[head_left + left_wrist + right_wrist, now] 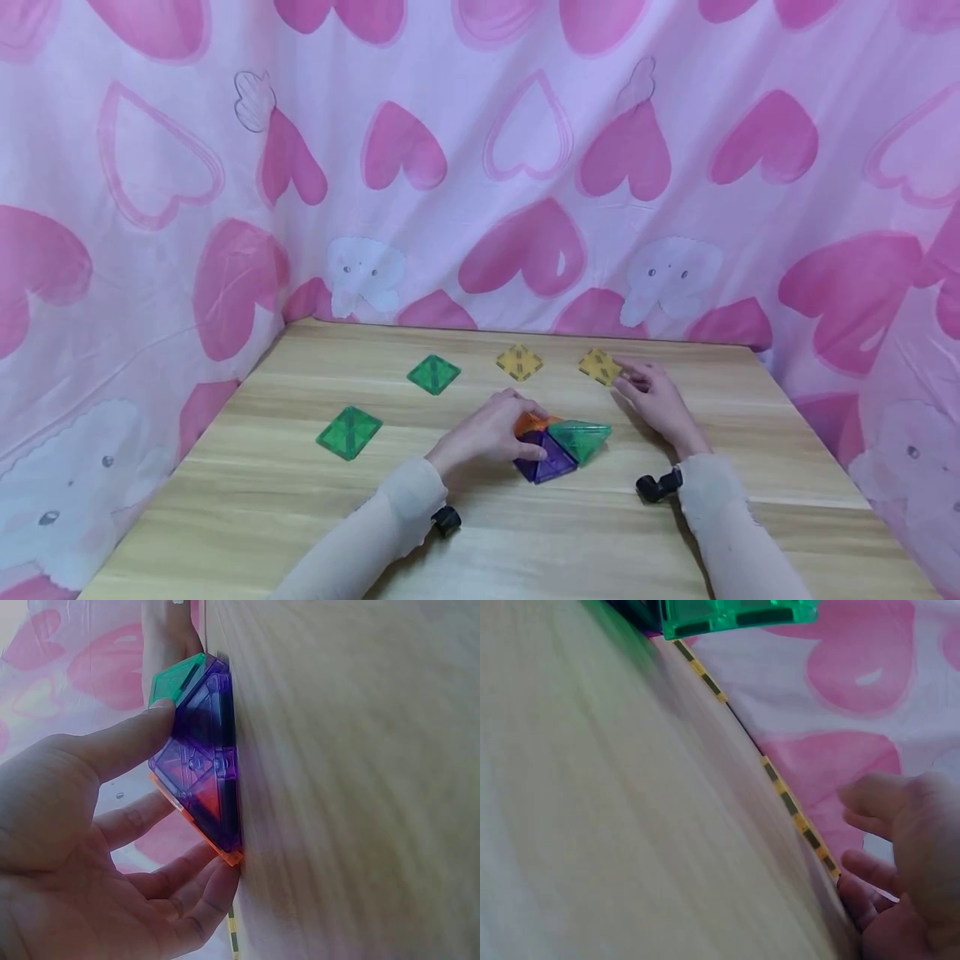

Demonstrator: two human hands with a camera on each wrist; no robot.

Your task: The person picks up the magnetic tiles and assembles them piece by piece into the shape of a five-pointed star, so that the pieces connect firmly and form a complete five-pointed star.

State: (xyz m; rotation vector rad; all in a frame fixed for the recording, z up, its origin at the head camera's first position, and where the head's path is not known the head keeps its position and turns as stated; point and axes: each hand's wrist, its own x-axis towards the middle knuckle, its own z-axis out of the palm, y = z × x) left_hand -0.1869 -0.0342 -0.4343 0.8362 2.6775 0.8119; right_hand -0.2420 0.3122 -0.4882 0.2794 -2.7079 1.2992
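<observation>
The left hand (487,429) grips the cluster (555,463), so the loose-fingered right hand (655,398) should pinch its one-o'clock yellow tile (598,367) edgewise.

The purple tiles (557,463) look glossy translucent plastic, the tabletop (570,542) smooth wood, the curtain (450,212) matt cloth.

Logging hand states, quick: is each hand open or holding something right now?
Left hand: holding the multicoloured tile structure.
Right hand: open, beside the rightmost yellow tile; contact unclear.

Pale long sleeves (352,546) are worn, and a small black device (660,487), apparently rounded, is mounted beside each cuff (705,473).
</observation>
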